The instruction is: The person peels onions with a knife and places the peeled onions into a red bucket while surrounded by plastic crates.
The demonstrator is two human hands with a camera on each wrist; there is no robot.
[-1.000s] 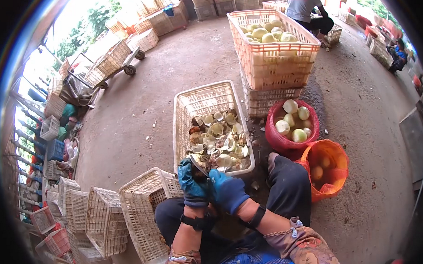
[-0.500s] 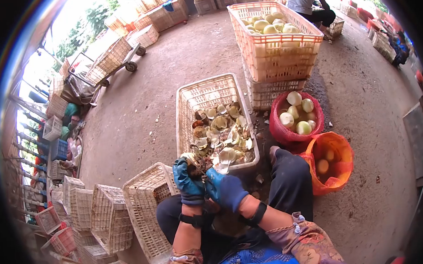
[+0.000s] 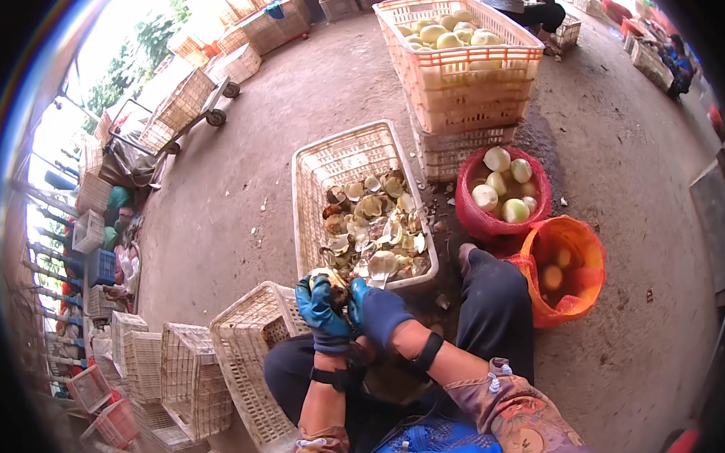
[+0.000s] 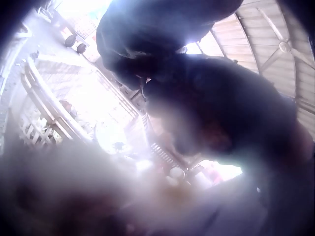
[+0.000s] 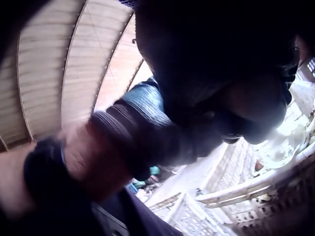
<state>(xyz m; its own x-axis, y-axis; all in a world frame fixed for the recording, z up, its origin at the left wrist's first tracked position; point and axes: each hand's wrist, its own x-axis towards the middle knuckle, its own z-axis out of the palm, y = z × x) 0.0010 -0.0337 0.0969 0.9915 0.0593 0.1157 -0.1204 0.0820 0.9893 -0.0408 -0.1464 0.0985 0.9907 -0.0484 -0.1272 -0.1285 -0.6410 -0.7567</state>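
Observation:
My left hand (image 3: 323, 312), in a blue-green glove, grips a round vegetable with a pale top and dark brown, rough side (image 3: 338, 291). My right hand (image 3: 375, 310), gloved in blue, is curled close against it from the right. A thin metal blade showed between the hands a second ago; the right hand's fingers now hide most of the knife. Just ahead stands a white crate (image 3: 302, 205) holding cut peelings (image 3: 370, 218). Both wrist views are dark and blurred, with the left glove (image 4: 221, 108) and right glove (image 5: 216, 64) filling much of them.
A red tub (image 3: 502, 229) of pale peeled vegetables and an orange bucket (image 3: 591, 258) stand by my right leg. Behind them rises a stacked crate (image 3: 469, 87) of pale round vegetables. An empty-looking crate (image 3: 238, 331) leans at my left knee; a loaded cart (image 3: 179, 113) stands farther off.
The blade seen between the hands a second ago is now out of sight. The vegetable has turned in the left hand, showing its pale top. Both hands stay close together.

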